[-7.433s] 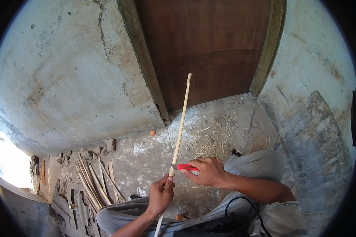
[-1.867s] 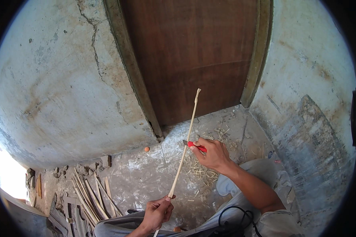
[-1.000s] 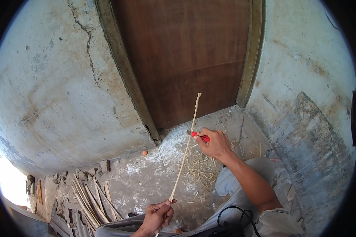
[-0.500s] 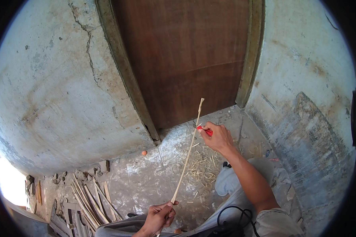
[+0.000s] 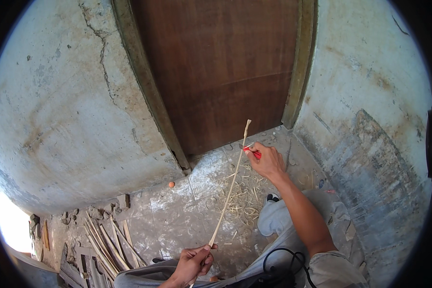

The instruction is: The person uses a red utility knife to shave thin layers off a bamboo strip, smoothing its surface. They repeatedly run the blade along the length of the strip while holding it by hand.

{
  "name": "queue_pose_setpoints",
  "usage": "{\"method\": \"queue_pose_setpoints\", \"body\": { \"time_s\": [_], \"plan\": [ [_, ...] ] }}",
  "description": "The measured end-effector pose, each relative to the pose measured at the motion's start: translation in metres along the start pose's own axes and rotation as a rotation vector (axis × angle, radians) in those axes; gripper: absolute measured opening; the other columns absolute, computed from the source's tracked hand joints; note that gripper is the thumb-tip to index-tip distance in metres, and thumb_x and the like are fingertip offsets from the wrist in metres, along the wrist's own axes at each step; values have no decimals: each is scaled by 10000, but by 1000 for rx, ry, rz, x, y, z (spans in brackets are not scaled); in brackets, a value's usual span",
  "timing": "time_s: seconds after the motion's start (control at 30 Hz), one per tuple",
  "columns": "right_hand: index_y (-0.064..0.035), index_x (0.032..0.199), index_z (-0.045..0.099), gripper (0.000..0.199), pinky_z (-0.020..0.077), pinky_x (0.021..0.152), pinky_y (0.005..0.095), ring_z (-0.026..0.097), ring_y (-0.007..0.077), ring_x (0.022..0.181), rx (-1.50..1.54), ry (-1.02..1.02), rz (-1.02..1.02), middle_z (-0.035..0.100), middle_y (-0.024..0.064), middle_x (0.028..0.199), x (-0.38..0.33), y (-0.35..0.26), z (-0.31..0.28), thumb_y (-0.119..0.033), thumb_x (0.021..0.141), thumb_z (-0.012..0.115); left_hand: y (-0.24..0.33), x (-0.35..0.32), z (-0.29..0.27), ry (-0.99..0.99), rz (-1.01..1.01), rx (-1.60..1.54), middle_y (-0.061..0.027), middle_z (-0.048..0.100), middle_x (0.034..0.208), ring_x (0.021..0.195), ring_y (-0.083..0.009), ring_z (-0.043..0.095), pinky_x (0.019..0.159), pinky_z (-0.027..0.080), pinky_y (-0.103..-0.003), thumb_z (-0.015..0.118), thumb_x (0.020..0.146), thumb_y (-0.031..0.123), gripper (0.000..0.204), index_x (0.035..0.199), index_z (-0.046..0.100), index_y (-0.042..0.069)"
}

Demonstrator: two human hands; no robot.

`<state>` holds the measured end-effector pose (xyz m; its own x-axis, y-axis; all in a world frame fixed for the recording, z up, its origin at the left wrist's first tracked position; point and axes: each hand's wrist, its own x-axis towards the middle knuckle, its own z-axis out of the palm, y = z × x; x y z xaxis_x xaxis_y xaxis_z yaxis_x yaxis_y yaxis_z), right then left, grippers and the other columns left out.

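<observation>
Our slim, pale wooden strip (image 5: 231,190), knobbed near its tip, slants above curly shavings (image 5: 247,211) on gritty tiles (image 5: 173,223); our left hand (image 5: 192,265) grips it low, our right hand (image 5: 268,161) curls round a red knife (image 5: 257,154) near its top.

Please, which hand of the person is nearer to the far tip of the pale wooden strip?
The right hand: holding the red utility knife, it is just below and right of the far tip. The left hand grips the wooden strip much lower, well away.
</observation>
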<state>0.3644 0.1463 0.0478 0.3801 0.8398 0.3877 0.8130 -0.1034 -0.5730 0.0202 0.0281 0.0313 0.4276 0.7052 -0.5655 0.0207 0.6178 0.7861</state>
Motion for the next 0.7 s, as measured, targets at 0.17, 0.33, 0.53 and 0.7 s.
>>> {"method": "queue_pose_setpoints", "body": {
  "time_s": [0.17, 0.33, 0.53, 0.7],
  "plan": [
    [-121, 923, 677, 228, 533, 723, 491, 699, 392, 804, -61, 16, 107, 723, 128, 782, 5, 13, -7, -347, 895, 676, 0, -3, 2, -2, -11, 26, 7, 465, 588, 409, -82, 365, 361, 273, -255, 494, 1061, 283, 290, 1105, 648, 40],
    [-126, 934, 682, 228, 536, 737, 488, 701, 390, 824, -87, 18, 141, 730, 126, 800, 10, 19, -15, -350, 892, 676, -2, -8, 0, 25, -57, 126, -2, 477, 550, 409, -88, 386, 368, 288, -266, 494, 1057, 308, 317, 983, 661, 50],
    [-130, 943, 683, 209, 539, 732, 483, 707, 380, 813, -115, 63, 118, 737, 129, 831, 13, 20, -17, -331, 889, 675, 2, -5, -5, -98, -67, 146, -12, 485, 661, 485, -73, 373, 431, 266, -247, 470, 1082, 199, 331, 1233, 587, -71],
    [-135, 968, 672, 202, 541, 719, 485, 711, 368, 811, -172, 135, 51, 738, 133, 844, 13, 24, -14, -322, 892, 674, 8, -2, -7, -121, -80, 132, 2, 473, 652, 494, -61, 367, 440, 282, -246, 461, 1087, 218, 353, 1243, 594, -70]
  ]
}}
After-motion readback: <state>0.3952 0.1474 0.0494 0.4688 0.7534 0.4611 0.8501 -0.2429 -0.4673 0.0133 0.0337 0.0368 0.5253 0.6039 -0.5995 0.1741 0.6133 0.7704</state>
